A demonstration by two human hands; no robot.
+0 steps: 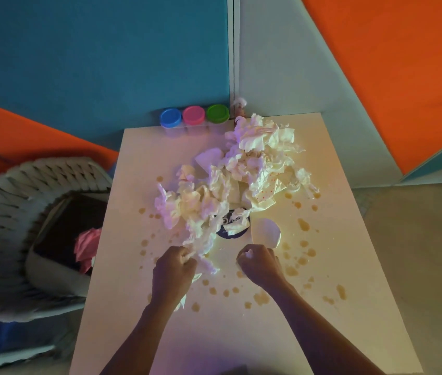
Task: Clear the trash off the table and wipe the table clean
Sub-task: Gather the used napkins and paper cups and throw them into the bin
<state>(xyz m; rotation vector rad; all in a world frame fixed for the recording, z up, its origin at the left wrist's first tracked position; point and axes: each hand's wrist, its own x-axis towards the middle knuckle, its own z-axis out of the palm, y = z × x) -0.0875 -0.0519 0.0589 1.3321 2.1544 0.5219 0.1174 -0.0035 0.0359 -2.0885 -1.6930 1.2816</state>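
Note:
A big heap of crumpled white paper and tissue [244,174] covers the middle and far part of the white table [214,334]. A dark round lid or cup [232,224] lies half buried at the heap's near edge, beside a white paper piece [265,232]. Brown spilled drops [302,224] dot the tabletop around the heap. My left hand [173,269] grips a strand of tissue at the heap's near edge. My right hand [259,262] is a fist around a small white scrap.
Three clear jars with blue [170,118], pink [193,115] and green [217,113] lids stand at the table's far edge. A woven chair [6,212] to the left holds a dark bin [60,234] with pink trash [87,246] inside.

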